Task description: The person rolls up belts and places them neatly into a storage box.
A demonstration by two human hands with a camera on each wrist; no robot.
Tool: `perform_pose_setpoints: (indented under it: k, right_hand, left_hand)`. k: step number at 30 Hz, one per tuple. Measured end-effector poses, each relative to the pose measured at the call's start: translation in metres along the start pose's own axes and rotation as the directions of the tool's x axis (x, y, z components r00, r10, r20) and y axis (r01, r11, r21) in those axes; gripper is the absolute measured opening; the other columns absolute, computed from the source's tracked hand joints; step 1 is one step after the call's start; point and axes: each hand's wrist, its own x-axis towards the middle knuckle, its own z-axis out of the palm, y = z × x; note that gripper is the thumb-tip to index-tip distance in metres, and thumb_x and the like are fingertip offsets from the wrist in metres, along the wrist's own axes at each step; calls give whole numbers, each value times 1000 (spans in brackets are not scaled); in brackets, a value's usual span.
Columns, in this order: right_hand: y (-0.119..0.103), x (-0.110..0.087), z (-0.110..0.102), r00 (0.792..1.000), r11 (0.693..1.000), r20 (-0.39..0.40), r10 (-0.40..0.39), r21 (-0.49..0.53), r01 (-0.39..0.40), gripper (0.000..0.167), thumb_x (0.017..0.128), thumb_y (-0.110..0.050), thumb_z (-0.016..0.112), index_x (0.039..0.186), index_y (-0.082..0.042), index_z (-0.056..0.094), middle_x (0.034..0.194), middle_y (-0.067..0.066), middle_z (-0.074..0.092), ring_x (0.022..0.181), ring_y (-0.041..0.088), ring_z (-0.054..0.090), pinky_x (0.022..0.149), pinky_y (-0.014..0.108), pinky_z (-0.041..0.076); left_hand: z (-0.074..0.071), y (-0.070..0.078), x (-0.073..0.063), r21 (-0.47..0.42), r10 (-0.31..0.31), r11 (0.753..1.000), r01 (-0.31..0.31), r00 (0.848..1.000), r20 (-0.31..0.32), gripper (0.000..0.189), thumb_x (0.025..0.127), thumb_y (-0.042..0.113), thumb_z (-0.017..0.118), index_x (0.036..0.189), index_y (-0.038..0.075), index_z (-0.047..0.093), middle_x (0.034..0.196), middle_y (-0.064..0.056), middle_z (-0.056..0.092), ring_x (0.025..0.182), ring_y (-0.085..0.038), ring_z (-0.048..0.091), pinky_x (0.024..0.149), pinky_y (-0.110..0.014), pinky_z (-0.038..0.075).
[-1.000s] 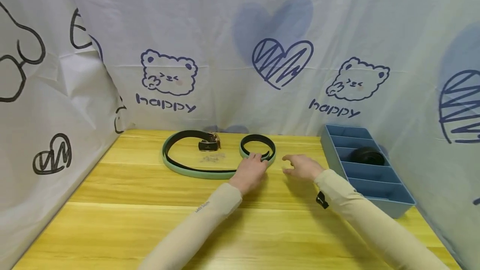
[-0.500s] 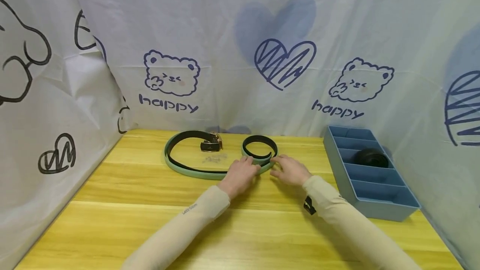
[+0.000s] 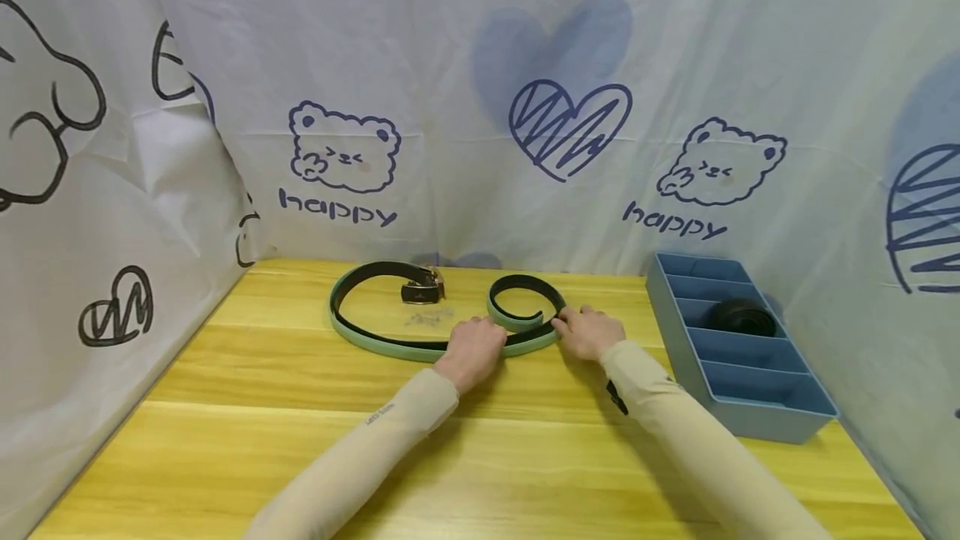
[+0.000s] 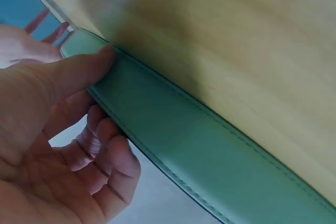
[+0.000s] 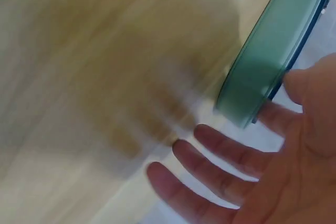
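Note:
A belt (image 3: 390, 348), green outside and black inside, stands on its edge on the table. Its buckle (image 3: 422, 293) lies at the far left, and its other end curls into a loose loop at right. With the thumb on the green face and fingers behind, my left hand (image 3: 472, 351) pinches the front run of the strap (image 4: 163, 116). My right hand (image 3: 591, 332) holds the right side of the loop between thumb and index finger. In the right wrist view its other fingers (image 5: 226, 153) extend apart from the strap (image 5: 273, 51); the index fingertip is hidden.
On the right stands a blue-grey divided box (image 3: 682, 348). A black coiled item (image 3: 741, 317) sits in one of its middle compartments. A printed white cloth (image 3: 450, 65) hangs behind the wooden table (image 3: 247, 432) and along both sides.
My right hand has come left from beside the loop and taken hold of it. My left hand has slid left along the strap. The loop has loosened and its right side spread outward.

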Motion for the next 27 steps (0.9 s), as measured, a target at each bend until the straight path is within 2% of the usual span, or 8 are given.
perform_pose_setpoints:
  k: [7, 11, 13, 18, 21, 23, 25, 27]
  right_hand:
    - [22, 15, -3, 995, 992, 12, 103, 70, -104, 56, 103, -36, 39, 149, -4, 38, 144, 26, 48, 126, 48, 50, 96, 63, 43]
    - [28, 20, -6, 990, 982, 56, 126, 132, -132, 67, 100, -31, 43, 153, 5, 23, 150, 34, 32, 132, 51, 41, 101, 63, 39]
    - [30, 22, -7, 987, 974, 65, 144, 165, -153, 66, 99, -29, 45, 150, 9, 26, 150, 38, 26, 127, 52, 44, 99, 61, 42]
    - [37, 26, -6, 979, 964, 3, 206, 171, -204, 47, 95, -24, 52, 124, 12, 55, 142, 42, 29, 94, 44, 61, 76, 53, 52]
    - [45, 29, -6, 983, 972, -26, 180, 159, -174, 27, 91, -15, 53, 100, 9, 63, 125, 37, 49, 80, 35, 59, 68, 46, 50]
    - [52, 29, -5, 991, 976, -36, 129, 179, -121, 18, 88, -9, 54, 93, 7, 62, 109, 31, 59, 78, 33, 56, 69, 44, 47]
    - [57, 30, -4, 997, 980, -45, 58, 194, -48, 19, 88, -6, 52, 97, 8, 61, 110, 31, 60, 88, 37, 57, 79, 46, 47]
    - [59, 29, -1, 997, 975, -73, -2, 222, 18, 34, 90, -6, 51, 118, 13, 55, 127, 35, 52, 109, 44, 56, 94, 51, 46]
  left_hand:
    - [-2, -1, 1, -5, -20, 1000, 20, 999, 38, 15, 94, 8, 61, 90, 14, 74, 89, -8, 68, 75, -24, 65, 55, -40, 54]
    - [-2, -1, 1, -14, -20, 1000, 21, 999, 39, 14, 94, 8, 61, 90, 14, 73, 88, -8, 67, 74, -25, 64, 56, -40, 54]
    - [-1, 0, 1, -22, -19, 1000, 20, 999, 34, 14, 94, 8, 61, 90, 14, 73, 87, -8, 67, 73, -25, 63, 55, -40, 54]
    - [0, 1, 1, -25, -24, 999, 25, 999, 37, 13, 93, 8, 62, 91, 13, 74, 87, -8, 66, 74, -25, 64, 56, -40, 54]
    - [0, 1, 1, -24, -24, 999, 25, 999, 40, 13, 93, 8, 62, 94, 12, 74, 88, -9, 67, 76, -26, 64, 57, -40, 55]
    - [0, 0, 1, -25, -22, 999, 23, 999, 38, 14, 93, 8, 61, 94, 12, 74, 89, -9, 67, 76, -26, 64, 58, -41, 55]
    - [0, -1, 1, -26, -19, 999, 20, 999, 34, 14, 93, 7, 62, 95, 12, 75, 90, -9, 67, 77, -26, 64, 58, -41, 55]
    - [0, -1, 0, -25, -16, 1000, 17, 999, 32, 13, 93, 7, 62, 94, 12, 74, 89, -9, 67, 76, -26, 64, 58, -41, 55]
